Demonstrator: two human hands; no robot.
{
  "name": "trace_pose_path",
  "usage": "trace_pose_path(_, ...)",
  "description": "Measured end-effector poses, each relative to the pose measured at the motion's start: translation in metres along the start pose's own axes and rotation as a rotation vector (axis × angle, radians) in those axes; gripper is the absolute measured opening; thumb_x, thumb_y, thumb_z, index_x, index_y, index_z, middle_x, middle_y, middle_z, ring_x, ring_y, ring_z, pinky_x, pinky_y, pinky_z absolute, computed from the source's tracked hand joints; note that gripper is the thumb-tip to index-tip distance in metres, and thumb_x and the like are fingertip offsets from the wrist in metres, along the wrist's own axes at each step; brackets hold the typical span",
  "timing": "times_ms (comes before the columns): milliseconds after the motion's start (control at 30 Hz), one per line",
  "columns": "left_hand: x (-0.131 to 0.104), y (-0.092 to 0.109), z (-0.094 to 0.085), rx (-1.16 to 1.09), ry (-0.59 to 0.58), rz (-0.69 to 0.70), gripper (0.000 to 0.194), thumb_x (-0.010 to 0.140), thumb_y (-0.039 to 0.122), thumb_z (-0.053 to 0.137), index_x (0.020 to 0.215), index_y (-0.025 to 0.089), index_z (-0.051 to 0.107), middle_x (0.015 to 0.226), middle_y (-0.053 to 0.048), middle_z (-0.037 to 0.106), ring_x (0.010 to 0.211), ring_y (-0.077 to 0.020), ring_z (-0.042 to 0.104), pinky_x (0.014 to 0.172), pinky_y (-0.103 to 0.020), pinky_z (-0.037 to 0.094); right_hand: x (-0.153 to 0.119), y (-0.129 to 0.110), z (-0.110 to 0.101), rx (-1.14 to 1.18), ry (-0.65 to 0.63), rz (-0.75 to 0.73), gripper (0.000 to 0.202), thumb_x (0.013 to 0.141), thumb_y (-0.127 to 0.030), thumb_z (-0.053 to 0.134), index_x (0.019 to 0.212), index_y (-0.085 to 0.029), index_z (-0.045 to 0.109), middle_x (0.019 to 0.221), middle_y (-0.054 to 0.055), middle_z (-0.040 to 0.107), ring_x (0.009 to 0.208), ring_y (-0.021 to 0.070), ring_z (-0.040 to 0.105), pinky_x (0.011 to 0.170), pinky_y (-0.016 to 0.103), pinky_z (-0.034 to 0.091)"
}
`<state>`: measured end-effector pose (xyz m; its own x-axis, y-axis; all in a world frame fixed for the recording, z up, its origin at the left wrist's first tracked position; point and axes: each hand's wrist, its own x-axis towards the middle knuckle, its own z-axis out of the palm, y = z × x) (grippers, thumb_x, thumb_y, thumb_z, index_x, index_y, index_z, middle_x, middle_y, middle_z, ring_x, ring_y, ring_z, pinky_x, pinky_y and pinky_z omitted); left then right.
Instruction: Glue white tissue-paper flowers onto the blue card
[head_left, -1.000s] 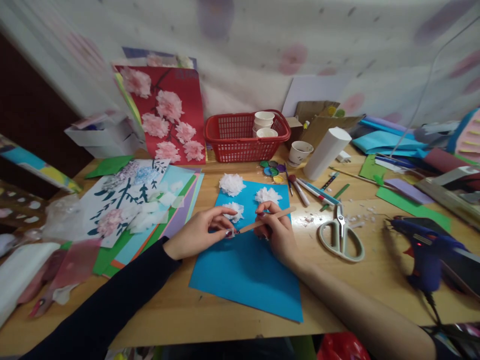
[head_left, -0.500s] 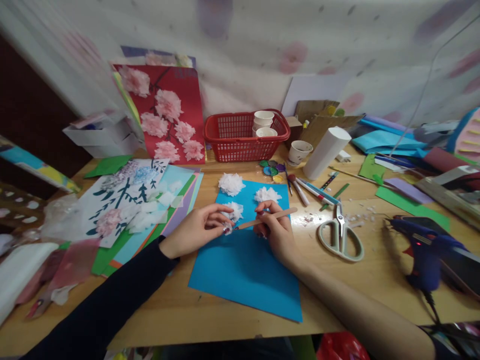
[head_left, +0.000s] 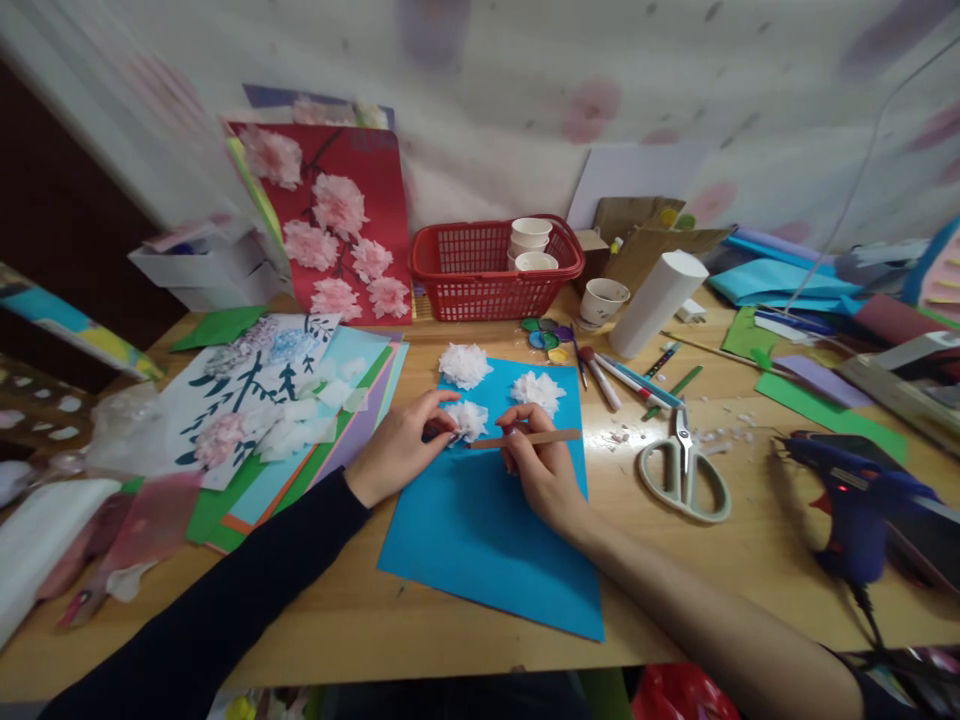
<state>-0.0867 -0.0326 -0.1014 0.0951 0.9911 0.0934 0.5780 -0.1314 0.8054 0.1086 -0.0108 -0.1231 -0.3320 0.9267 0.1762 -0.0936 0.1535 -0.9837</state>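
Note:
My right hand [head_left: 544, 465] grips a flat wooden craft stick [head_left: 564, 436] and points its left end at the lower edge of a small white tissue-paper flower [head_left: 471, 421]. From the other side my left hand [head_left: 401, 445] reaches in, its thumb and forefinger pinched at that flower's left edge; whatever lies between the fingertips is too small to tell. Two larger white paper flowers, one at upper left [head_left: 464, 366] and one at upper right [head_left: 537, 393], sit on the blue sheet of paper [head_left: 491, 540] with the small one.
Scissors [head_left: 684, 470] and a blue glue gun [head_left: 851, 490] lie to the right. A red basket [head_left: 487, 298] with paper cups stands behind, beside a white paper roll [head_left: 658, 305]. Coloured papers [head_left: 352, 430] are spread at left, below a red flower picture [head_left: 382, 200].
My left hand has moved up to the small flower's edge; the little whitish piece at its fingertips no longer shows clearly. The craft stick has tipped flatter, its left end closer to the flower.

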Motion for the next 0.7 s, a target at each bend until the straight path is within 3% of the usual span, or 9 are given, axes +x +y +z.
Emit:
trace_pose_path(200, 0.002, 0.001, 0.0, 0.131, 0.043, 0.034, 0.042, 0.083, 0.006, 0.061, 0.123, 0.019, 0.057, 0.091, -0.001, 0.075, 0.089, -0.0192, 0.072, 0.081, -0.032, 0.054, 0.0, 0.004, 0.0, -0.121, -0.073, -0.055, 0.011, 0.098, -0.029, 0.042, 0.099, -0.024, 0.052, 0.071, -0.003, 0.048, 0.054, 0.0124, 0.043, 0.05, 0.026, 0.036)
trace_pose_path(533, 0.003, 0.001, 0.004, 0.119, 0.061, 0.088, 0.037, 0.084, 0.006, 0.06, 0.119, 0.019, 0.059, 0.09, -0.001, 0.076, 0.085, -0.018, 0.071, 0.084, -0.032, 0.054, 0.001, 0.003, 0.001, -0.212, -0.096, -0.059, 0.012, 0.098, -0.025, 0.039, 0.099, -0.024, 0.05, 0.068, -0.004, 0.046, 0.051, 0.0129, 0.039, 0.048, 0.026, 0.033)
trace_pose_path(700, 0.0, -0.004, -0.007, 0.151, 0.023, 0.197, 0.039, 0.082, 0.018, 0.069, 0.12, 0.019, 0.059, 0.118, -0.009, 0.07, 0.111, -0.0232, 0.065, 0.099, -0.039, 0.049, 0.002, 0.003, 0.001, -0.267, -0.1, -0.07, 0.011, 0.096, -0.025, 0.04, 0.1, -0.023, 0.051, 0.072, -0.002, 0.049, 0.056, 0.0137, 0.043, 0.053, 0.027, 0.036)
